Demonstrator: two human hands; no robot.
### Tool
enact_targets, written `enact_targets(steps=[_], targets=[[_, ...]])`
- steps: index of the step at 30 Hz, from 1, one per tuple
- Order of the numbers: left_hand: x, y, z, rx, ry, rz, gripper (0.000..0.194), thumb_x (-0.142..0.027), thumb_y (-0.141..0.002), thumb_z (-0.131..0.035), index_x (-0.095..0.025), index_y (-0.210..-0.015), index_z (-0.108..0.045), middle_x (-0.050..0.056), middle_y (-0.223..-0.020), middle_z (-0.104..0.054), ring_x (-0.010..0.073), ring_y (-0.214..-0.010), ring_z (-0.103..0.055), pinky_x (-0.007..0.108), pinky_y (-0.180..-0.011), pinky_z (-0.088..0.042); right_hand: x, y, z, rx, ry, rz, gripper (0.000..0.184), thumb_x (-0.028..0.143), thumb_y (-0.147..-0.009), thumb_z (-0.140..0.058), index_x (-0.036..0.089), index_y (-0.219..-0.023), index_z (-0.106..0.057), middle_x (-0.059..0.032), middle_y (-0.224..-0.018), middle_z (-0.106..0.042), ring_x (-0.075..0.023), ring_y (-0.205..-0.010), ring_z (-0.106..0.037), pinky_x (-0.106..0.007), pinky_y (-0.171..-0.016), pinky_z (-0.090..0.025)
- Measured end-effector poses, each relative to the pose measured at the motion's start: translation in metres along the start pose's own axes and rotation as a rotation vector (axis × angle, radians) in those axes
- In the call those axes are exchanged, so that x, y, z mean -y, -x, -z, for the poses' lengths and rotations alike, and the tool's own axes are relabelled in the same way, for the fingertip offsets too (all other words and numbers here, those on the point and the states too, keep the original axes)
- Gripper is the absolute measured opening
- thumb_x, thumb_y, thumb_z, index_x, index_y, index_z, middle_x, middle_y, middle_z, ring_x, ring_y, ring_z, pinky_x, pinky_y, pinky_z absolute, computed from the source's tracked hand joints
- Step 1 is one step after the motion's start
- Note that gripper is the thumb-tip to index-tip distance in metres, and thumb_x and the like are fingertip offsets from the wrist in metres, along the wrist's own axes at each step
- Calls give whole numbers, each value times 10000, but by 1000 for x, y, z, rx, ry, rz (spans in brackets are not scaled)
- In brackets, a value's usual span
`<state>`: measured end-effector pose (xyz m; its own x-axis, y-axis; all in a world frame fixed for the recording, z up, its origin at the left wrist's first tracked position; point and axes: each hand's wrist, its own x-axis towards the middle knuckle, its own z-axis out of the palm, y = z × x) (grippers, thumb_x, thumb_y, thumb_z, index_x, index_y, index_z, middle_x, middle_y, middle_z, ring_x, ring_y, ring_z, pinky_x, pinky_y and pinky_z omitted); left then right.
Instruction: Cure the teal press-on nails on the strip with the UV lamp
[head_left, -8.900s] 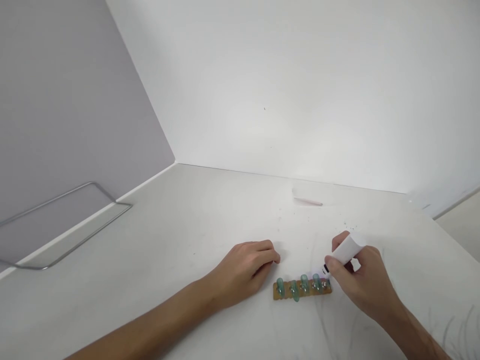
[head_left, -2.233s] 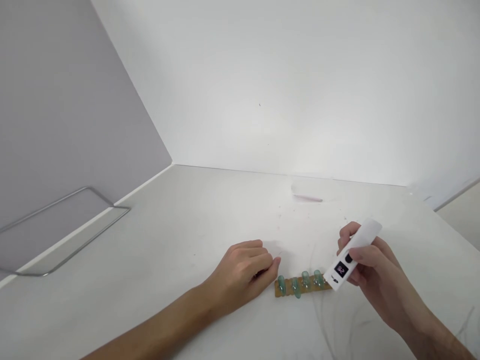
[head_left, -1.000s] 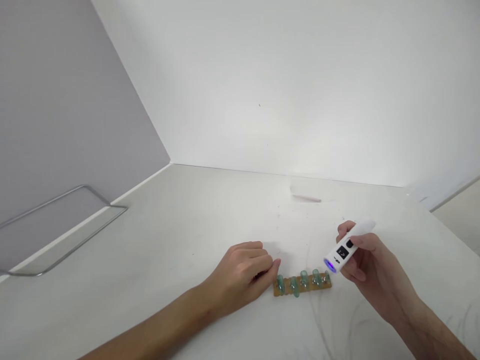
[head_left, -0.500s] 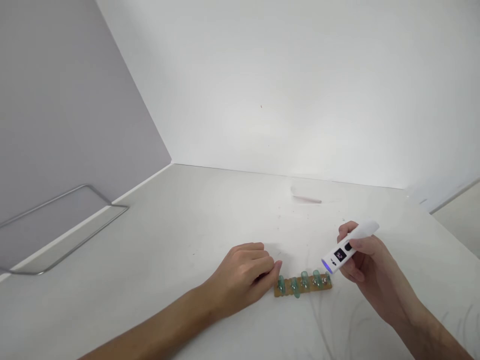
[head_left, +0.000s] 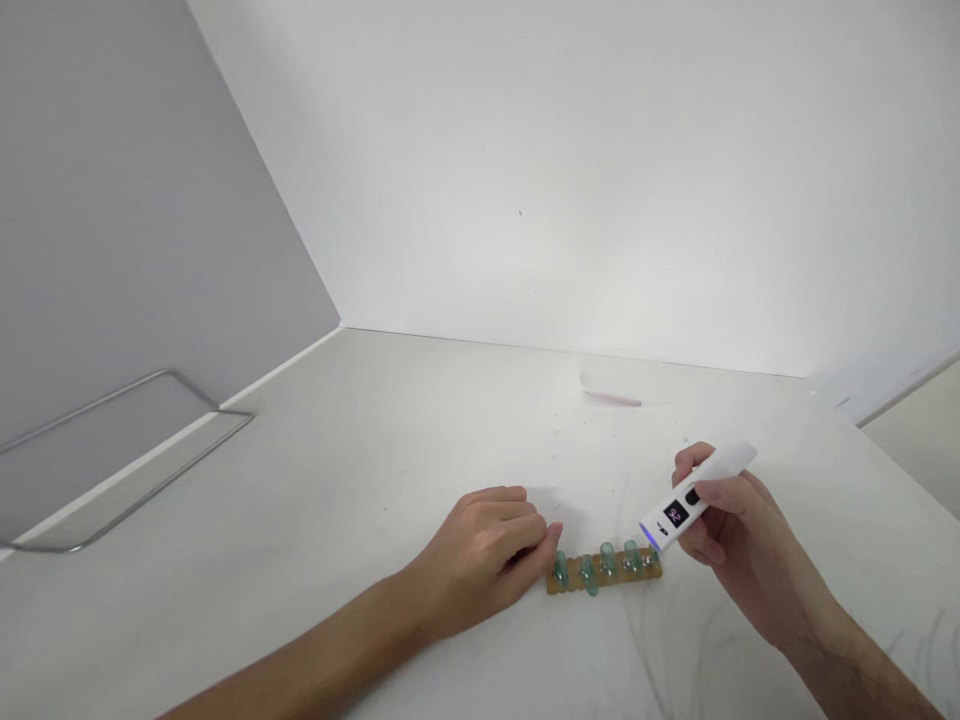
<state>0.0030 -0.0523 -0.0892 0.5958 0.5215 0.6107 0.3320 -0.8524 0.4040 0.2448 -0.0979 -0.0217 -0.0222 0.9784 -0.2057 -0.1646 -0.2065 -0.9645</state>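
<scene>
A small brown strip (head_left: pixel 570 584) with several green nail tips (head_left: pixel 607 562) stuck on it lies on the white table (head_left: pixel 360 470). My left hand (head_left: pixel 484 555) rests on the table with its fingers curled, fingertips touching the strip's left end. My right hand (head_left: pixel 731 520) holds a white pen-shaped lamp (head_left: pixel 694 497) with a small lit display. The lamp's tip glows violet just above the strip's right end.
A thin pink stick (head_left: pixel 615 401) lies farther back on the table. A bent metal wire frame (head_left: pixel 127 455) leans along the grey wall on the left. White walls close the table's far side; the table's right edge runs at the far right.
The lamp went from tip-down on the strip to lifted and tilted, its violet light now showing. In the last half second its tip dropped slightly toward the strip's right end. My left hand stayed put.
</scene>
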Motion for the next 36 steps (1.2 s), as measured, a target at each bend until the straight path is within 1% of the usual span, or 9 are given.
enact_targets(steps=[6,13,25,36], targets=[[1,2,0,0,-6,5,416,-73,-922,-486,-179,-607,-236,-61,-522,-244,110,-513,-182,260,-491,-212,0,2,0,2,5,-7,170,376,-768,-618,231,-798,-535,83,-466,-326,-105,-482,-230,-262,-502,-190],[0,0,1,-6,-3,0,417,-76,-923,-487,-180,-606,-238,-61,-528,-231,111,-512,-183,259,-485,-215,0,1,0,-4,1,0,158,365,-774,-618,229,-796,-542,79,-479,-338,-106,-491,-241,-270,-512,-194],[-1,-1,2,8,-7,0,421,-72,-923,-472,-179,-544,-320,-61,-505,-268,118,-502,-191,277,-475,-239,1,3,0,11,4,-15,155,352,-771,-613,223,-806,-535,79,-484,-349,-103,-498,-243,-261,-513,-197],[-1,-1,1,-3,-5,-2,417,-73,-925,-468,-177,-577,-263,-61,-509,-246,113,-508,-170,265,-485,-214,2,3,-2,17,23,-5,158,352,-770,-616,215,-800,-544,75,-488,-339,-101,-495,-243,-266,-502,-182]])
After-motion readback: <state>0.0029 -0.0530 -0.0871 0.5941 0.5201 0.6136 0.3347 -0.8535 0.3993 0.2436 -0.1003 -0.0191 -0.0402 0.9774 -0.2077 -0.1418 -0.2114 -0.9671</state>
